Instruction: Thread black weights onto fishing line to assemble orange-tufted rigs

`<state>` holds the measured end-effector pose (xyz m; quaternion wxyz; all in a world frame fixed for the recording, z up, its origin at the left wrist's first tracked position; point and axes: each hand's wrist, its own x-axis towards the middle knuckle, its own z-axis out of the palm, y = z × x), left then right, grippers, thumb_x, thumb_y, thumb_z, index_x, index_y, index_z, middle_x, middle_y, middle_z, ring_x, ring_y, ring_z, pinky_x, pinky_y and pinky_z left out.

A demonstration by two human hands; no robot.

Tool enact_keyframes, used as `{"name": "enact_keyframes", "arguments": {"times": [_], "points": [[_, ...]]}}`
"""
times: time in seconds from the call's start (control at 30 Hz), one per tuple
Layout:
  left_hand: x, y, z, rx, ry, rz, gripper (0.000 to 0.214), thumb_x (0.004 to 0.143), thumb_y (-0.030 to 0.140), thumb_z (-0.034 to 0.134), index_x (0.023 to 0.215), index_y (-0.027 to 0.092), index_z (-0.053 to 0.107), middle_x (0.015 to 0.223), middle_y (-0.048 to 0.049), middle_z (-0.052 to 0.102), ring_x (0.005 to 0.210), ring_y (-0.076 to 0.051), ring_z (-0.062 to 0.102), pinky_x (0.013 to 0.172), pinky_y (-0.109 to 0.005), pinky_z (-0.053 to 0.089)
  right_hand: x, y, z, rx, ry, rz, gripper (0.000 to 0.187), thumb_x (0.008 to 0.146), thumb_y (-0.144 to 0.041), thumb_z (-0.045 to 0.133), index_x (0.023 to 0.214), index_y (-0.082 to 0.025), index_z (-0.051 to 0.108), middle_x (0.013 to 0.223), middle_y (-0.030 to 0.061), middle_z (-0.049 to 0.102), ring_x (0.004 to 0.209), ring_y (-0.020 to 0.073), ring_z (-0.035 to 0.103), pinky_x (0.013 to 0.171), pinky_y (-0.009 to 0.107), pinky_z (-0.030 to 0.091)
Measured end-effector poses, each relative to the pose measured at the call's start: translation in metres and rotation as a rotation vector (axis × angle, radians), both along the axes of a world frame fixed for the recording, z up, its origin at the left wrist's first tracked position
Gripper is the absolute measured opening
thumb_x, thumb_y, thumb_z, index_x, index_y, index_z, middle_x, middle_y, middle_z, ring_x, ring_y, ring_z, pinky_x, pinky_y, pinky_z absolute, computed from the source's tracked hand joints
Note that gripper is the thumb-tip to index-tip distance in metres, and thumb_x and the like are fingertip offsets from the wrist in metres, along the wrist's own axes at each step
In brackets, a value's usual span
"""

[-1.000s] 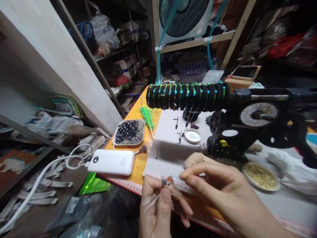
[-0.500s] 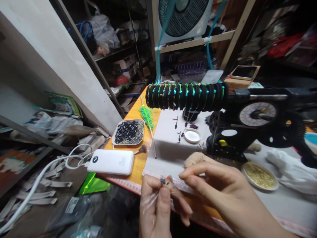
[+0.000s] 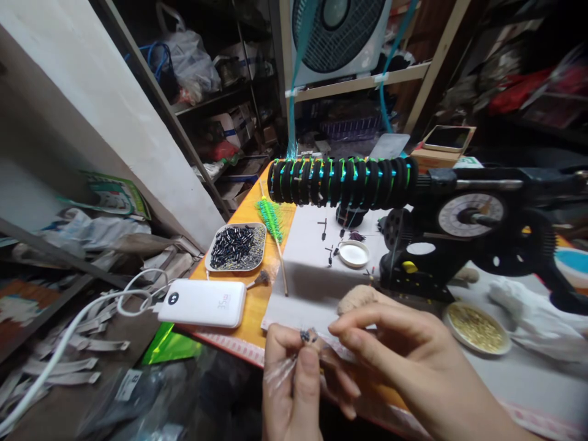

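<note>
The left hand (image 3: 299,409) pinches a tiny, dark, bumpy thing (image 3: 305,335); it's hard to tell if the right hand (image 3: 408,352) grips

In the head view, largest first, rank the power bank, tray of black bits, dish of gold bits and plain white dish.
Power bank
Tray of black bits and dish of gold bits: too alike to rank
Plain white dish

Single head-worn view: we look forward and down from above the left hand (image 3: 294,375) and right hand (image 3: 408,361), both near the lens; beyond them we take in table (image 3: 250,207), black machine (image 3: 452,254) and, farthest, fan (image 3: 340,37)
</note>
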<state>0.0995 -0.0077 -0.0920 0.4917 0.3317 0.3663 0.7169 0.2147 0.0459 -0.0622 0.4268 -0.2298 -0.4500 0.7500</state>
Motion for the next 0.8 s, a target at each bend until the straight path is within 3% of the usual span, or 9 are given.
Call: {"name": "enact_keyframes", "arguments": {"times": [0.17, 0.23, 0.3, 0.43, 0.5, 0.6, 0.67, 0.73, 0.8], "points": [[0.0, 0.0, -0.004, -0.017, 0.036, 0.017, 0.014, 0.102, 0.032, 0.051, 0.09, 0.026, 0.052, 0.062, 0.0068, 0.062, 0.038, -0.005, 0.051, 0.038, -0.013, 0.037, -0.003, 0.002, 0.0, 0.022, -0.018, 0.011, 0.01, 0.09, -0.025, 0.072, 0.091, -0.028, 0.081, 0.089, -0.0005, 0.051, 0.057, 0.0084, 0.064, 0.049, 0.021, 0.058], [-0.001, -0.001, -0.008, -0.04, 0.054, 0.025, 0.016, 0.101, 0.035, 0.053, 0.089, 0.024, 0.053, 0.063, 0.0055, 0.059, 0.039, -0.006, 0.05, 0.038, -0.014, 0.035, -0.002, 0.005, 0.002, 0.1, -0.104, 0.0, 0.011, 0.09, -0.023, 0.071, 0.09, -0.027, 0.081, 0.088, -0.0004, 0.053, 0.053, 0.0071, 0.063, 0.047, 0.02, 0.057], [-0.001, 0.0, -0.011, -0.061, 0.098, 0.066, 0.017, 0.099, 0.035, 0.056, 0.087, 0.023, 0.055, 0.064, 0.0041, 0.058, 0.046, -0.007, 0.052, 0.043, -0.016, 0.037, 0.0, 0.007, 0.005, 0.296, -0.249, -0.061, 0.012, 0.09, -0.019, 0.068, 0.089, -0.023, 0.079, 0.084, 0.0009, 0.056, 0.051, 0.0074, 0.063, 0.045, 0.019, 0.056], [-0.003, 0.003, -0.008, 0.043, 0.135, 0.199, 0.016, 0.101, 0.03, 0.054, 0.087, 0.024, 0.053, 0.054, 0.0073, 0.052, 0.048, -0.008, 0.045, 0.053, -0.018, 0.039, 0.004, 0.006, 0.01, 0.854, -0.519, -0.205, 0.019, 0.089, -0.004, 0.055, 0.088, -0.015, 0.071, 0.079, 0.0057, 0.061, 0.067, 0.013, 0.064, 0.057, 0.02, 0.055], [-0.01, 0.005, -0.002, 0.148, 0.155, 0.269, 0.014, 0.103, 0.03, 0.05, 0.09, 0.026, 0.052, 0.055, 0.0081, 0.052, 0.047, -0.008, 0.045, 0.056, -0.02, 0.04, 0.005, 0.005, 0.011, 0.985, -0.575, -0.229, 0.021, 0.088, -0.001, 0.049, 0.089, -0.015, 0.065, 0.082, 0.0069, 0.061, 0.075, 0.0145, 0.062, 0.064, 0.022, 0.054], [-0.032, 0.009, 0.006, 0.276, 0.249, 0.339, 0.009, 0.102, 0.032, 0.049, 0.094, 0.028, 0.051, 0.053, 0.0094, 0.048, 0.051, -0.011, 0.054, 0.062, -0.025, 0.046, 0.006, 0.008, 0.011, 1.015, -0.601, -0.31, 0.019, 0.091, -0.003, 0.046, 0.089, -0.018, 0.058, 0.084, 0.0044, 0.057, 0.078, 0.0128, 0.059, 0.068, 0.021, 0.051], [-0.047, 0.012, 0.008, 0.273, 0.329, 0.341, 0.008, 0.102, 0.03, 0.052, 0.095, 0.027, 0.052, 0.06, 0.008, 0.053, 0.063, -0.014, 0.064, 0.07, -0.028, 0.051, 0.008, 0.011, 0.012, 0.979, -0.607, -0.342, 0.018, 0.094, -0.006, 0.047, 0.089, -0.02, 0.057, 0.085, 0.0019, 0.057, 0.078, 0.0109, 0.059, 0.068, 0.019, 0.049], [-0.055, 0.014, 0.008, 0.211, 0.4, 0.336, 0.013, 0.1, 0.026, 0.056, 0.087, 0.023, 0.054, 0.091, 0.0011, 0.067, 0.104, -0.021, 0.068, 0.092, -0.035, 0.051, 0.009, 0.012, 0.013, 0.904, -0.591, -0.313, 0.017, 0.097, -0.01, 0.049, 0.089, -0.022, 0.058, 0.085, -0.0003, 0.058, 0.078, 0.0097, 0.059, 0.068, 0.017, 0.048], [-0.051, 0.016, 0.006, 0.211, 0.409, 0.309, 0.019, 0.097, 0.022, 0.059, 0.08, 0.021, 0.052, 0.114, -0.0026, 0.068, 0.128, -0.025, 0.056, 0.105, -0.041, 0.045, 0.009, 0.012, 0.013, 0.792, -0.551, -0.27, 0.016, 0.099, -0.015, 0.051, 0.088, -0.023, 0.059, 0.086, -0.0012, 0.06, 0.078, 0.0096, 0.059, 0.067, 0.017, 0.048]]}}
